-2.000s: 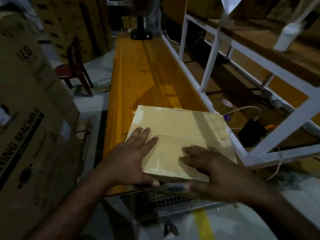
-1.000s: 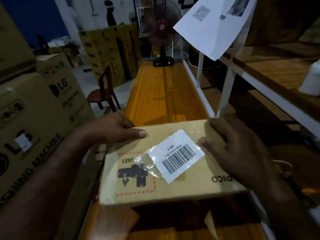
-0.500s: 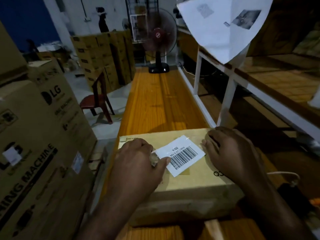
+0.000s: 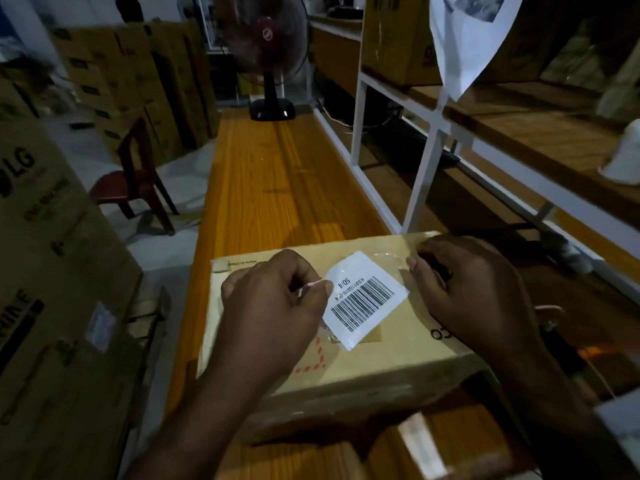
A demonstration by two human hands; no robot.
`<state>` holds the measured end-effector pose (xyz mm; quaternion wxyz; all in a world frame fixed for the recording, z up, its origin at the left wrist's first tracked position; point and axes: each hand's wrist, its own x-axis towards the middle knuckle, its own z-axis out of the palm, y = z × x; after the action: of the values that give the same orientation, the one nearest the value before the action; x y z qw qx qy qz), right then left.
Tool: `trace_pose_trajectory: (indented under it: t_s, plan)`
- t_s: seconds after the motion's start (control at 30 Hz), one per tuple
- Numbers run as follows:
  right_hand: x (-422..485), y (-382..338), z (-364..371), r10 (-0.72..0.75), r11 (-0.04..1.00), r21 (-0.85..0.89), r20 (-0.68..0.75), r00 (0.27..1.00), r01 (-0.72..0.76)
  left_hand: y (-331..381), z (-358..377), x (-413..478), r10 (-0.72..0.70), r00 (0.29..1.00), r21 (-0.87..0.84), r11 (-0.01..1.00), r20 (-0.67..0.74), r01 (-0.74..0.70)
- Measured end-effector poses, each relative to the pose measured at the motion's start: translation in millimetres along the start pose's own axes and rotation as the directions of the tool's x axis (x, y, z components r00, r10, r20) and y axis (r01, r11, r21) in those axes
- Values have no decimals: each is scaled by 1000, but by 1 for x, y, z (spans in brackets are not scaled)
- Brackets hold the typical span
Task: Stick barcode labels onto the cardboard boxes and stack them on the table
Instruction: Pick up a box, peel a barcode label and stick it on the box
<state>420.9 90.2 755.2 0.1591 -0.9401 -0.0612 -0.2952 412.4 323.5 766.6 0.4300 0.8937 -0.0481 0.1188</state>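
Observation:
A tan cardboard box [image 4: 391, 362] lies flat on the near end of the orange wooden table [image 4: 277, 188]. A white barcode label [image 4: 367, 299] in clear film lies skewed on the box top. My left hand [image 4: 273, 306] rests on the box, its thumb and fingers pinching the film at the label's left edge. My right hand [image 4: 474, 292] presses its fingertips on the clear film at the label's right side, near the box's far right corner. Another cardboard box [image 4: 450, 445] sits below the front edge, partly hidden.
Big LG cartons [image 4: 52, 271] stand close on the left. A dark red chair [image 4: 138, 181] is behind them. A standing fan [image 4: 270, 46] is at the table's far end. White metal shelving [image 4: 429, 150] runs along the right, with a hanging paper sheet [image 4: 467, 39] above.
The box was turned over to its printed side and set down on the table. My left hand moved from the box's edge onto the label's left end; the right hand stays at its right.

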Motion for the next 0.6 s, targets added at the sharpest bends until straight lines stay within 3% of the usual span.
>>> trace_pose_trajectory:
  t_s: [0.17,0.37,0.6]
  plan:
    - [1,0,-2,-22,996,83,58,998,17,-1,-4,-3,-56,998,-228,972,27,61]
    - [28,-7,3,16,869,474,253,967,-139,2,-7,-1,-156,983,-463,867,99,184]
    - [45,2,27,-163,907,420,368,915,-7,2,-6,7,-126,990,-504,853,61,140]
